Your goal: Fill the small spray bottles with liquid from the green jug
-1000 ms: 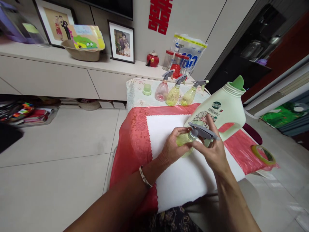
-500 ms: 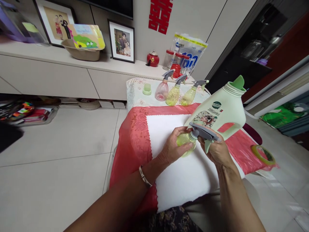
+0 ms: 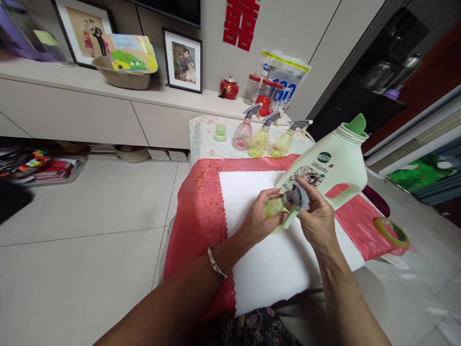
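Observation:
My left hand (image 3: 260, 218) is wrapped round the yellow-green body of a spray bottle (image 3: 274, 207), held tilted over a white cloth (image 3: 273, 269). Fingers of my right hand (image 3: 319, 216) close on its grey spray head (image 3: 298, 194), whose light green trigger points down toward me. Just behind my hands stands a large pale green jug (image 3: 331, 163) with a green piece in its open mouth. Farther back are a pink spray bottle (image 3: 242, 134) and two yellow-green ones (image 3: 259, 142) (image 3: 282, 143), all with grey heads. A green cap (image 3: 220, 133) sits to their left.
A roll of yellow tape (image 3: 392, 231) lies on the red cloth (image 3: 201, 202) at the right. Behind the table, a cabinet (image 3: 86, 113) holds framed photos, a brown basket (image 3: 122, 74), a red pot (image 3: 229, 89), red-lidded jars and a plastic bag (image 3: 284, 79).
The grey spray head has turned, so its trigger now swings toward the left. My right hand has shifted its grip, with its fingers now around the head's top.

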A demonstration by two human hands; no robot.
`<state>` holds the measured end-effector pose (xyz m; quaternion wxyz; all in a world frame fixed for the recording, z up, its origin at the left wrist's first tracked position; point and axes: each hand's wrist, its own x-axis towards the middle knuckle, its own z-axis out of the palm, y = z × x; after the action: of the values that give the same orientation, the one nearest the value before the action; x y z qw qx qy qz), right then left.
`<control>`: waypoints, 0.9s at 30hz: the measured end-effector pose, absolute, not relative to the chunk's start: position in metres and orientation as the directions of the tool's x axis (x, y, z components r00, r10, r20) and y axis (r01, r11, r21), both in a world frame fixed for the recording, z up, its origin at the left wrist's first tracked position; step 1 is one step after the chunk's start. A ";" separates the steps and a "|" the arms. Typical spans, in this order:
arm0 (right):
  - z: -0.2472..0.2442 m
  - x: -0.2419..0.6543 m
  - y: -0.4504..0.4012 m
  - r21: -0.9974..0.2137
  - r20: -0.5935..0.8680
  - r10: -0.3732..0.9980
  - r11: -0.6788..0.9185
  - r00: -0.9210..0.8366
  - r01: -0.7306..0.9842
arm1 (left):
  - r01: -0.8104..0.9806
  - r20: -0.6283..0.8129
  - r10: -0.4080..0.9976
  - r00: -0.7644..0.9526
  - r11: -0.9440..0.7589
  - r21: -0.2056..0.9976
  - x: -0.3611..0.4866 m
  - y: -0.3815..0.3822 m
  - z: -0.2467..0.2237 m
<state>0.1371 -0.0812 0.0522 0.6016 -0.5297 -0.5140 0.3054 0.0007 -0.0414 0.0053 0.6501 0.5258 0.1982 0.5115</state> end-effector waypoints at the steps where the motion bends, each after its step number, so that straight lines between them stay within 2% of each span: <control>1: 0.052 0.136 -0.082 -0.944 0.313 0.901 0.261 0.300 0.201 | -0.450 0.275 0.874 0.400 -0.074 0.890 0.001 -0.041 0.005; 3: 0.053 0.138 -0.085 -0.938 0.324 0.901 0.265 0.288 0.224 | -0.442 0.271 0.872 0.407 -0.072 0.894 0.000 -0.041 0.007; 10: 0.070 0.155 -0.090 -0.945 0.283 0.959 0.272 0.036 0.182 | -0.508 0.335 0.827 0.451 -0.070 0.858 -0.005 -0.041 0.019; 15: 0.068 0.154 -0.085 -0.960 0.255 0.967 0.255 -0.013 0.113 | -0.444 0.278 0.810 0.516 -0.025 0.896 -0.006 -0.038 0.012; 18: 0.063 0.153 -0.085 -0.974 0.222 0.975 0.221 0.002 0.048 | -0.372 0.280 0.770 0.574 -0.059 0.926 -0.009 -0.036 0.011; 22: 0.060 0.148 -0.087 -0.973 0.227 0.967 0.222 0.112 0.056 | -0.366 0.337 0.765 0.549 -0.143 0.920 -0.011 -0.036 0.014; 27: 0.062 0.131 -0.091 -0.970 0.241 0.932 0.220 0.272 0.108 | -0.406 0.320 0.786 0.528 -0.098 0.909 -0.010 -0.040 0.015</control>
<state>0.1305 -0.0915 0.0624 0.6023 -0.5227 -0.4972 0.3420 -0.0101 -0.0397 0.0153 0.6516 0.5827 0.1632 0.4574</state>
